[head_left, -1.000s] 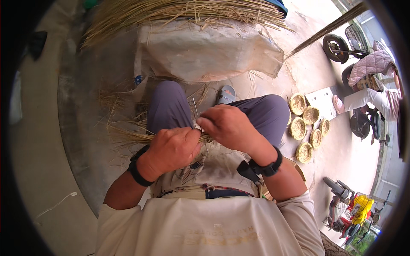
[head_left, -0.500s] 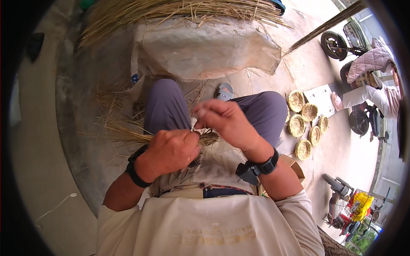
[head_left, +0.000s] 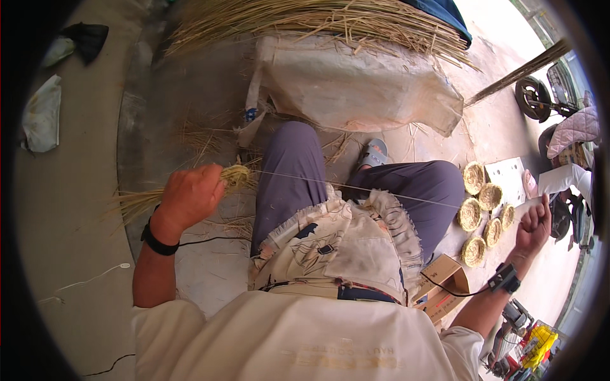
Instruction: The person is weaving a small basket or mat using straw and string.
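Note:
My left hand (head_left: pixel 194 195) is closed around a bundle of straw (head_left: pixel 138 200), out over the left side of my lap. Loose stalk ends fan out to its left, and a small coiled straw piece (head_left: pixel 237 176) sticks out past the fingers on the right. From that coil a thin pale thread (head_left: pixel 356 187) runs taut across my knees toward the right. At its far end my right hand (head_left: pixel 532 230) is raised out wide, fingers closed. The thread fades against the bright floor near that hand, and whether a needle is in the fingers is too small to tell.
Several small round straw baskets (head_left: pixel 470 214) sit on the floor at the right. An open cardboard box (head_left: pixel 441 289) stands by my right hip. Ahead, a heap of long straw (head_left: pixel 318 25) lies above a pale sheet (head_left: pixel 362 79). Another person's leg (head_left: pixel 559 181) and parked bikes are far right.
My hands were together over my lap and are now far apart. The left carried the straw bundle left; the right swung out right, drawing the thread tight. The view has shifted.

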Demonstrator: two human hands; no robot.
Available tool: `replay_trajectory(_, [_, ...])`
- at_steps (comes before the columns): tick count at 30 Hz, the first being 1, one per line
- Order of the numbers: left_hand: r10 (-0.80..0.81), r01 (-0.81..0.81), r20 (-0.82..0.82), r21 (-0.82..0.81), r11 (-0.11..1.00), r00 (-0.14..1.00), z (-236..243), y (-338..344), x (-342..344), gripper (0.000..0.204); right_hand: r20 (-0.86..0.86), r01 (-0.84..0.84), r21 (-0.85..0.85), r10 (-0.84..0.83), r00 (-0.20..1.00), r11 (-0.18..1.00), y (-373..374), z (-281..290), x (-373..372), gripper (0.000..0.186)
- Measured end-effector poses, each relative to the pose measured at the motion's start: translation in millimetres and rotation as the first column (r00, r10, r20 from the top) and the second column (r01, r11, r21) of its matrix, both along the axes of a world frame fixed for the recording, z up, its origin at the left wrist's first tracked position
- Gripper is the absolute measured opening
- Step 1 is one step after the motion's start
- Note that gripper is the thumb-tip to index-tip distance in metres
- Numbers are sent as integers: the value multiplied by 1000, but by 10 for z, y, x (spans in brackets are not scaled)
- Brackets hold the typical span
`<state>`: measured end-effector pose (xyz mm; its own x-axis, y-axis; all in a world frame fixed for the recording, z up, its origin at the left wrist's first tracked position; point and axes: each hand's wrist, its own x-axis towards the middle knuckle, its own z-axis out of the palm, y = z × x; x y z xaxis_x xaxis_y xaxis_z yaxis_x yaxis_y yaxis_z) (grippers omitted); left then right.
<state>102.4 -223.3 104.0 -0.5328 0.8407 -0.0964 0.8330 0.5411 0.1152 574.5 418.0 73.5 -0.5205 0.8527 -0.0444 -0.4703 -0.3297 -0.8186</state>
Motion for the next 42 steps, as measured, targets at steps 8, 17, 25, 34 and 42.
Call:
replay_trajectory(8, [-147, 118, 204, 150, 982, 968, -26, 399, 391, 18, 600, -337, 360, 61, 798, 870, -2006, 205, -1756, 25])
replay_trajectory(17, [-243, 147, 614, 202, 968, 751, 76, 787, 768, 50, 636, -999, -37, 771, -13, 14, -3044, -316, -2395, 45])
replay_trajectory(25, [-338, 250, 661, 227, 941, 670, -181, 975, 810, 48, 221, -885, -150, 887, 405, 441, -2970, -176, -2130, 43])
replay_trajectory(34, [-345, 276, 624, 209, 938, 700, -322, 1026, 961, 41, 475, -836, -297, 831, 289, 461, -3104, -496, -2371, 42])
replay_trajectory(42, [-257, 171, 667, 193, 966, 699, -320, 712, 920, 28, 822, -977, 208, 534, 197, 40, -3240, -309, -2327, 35])
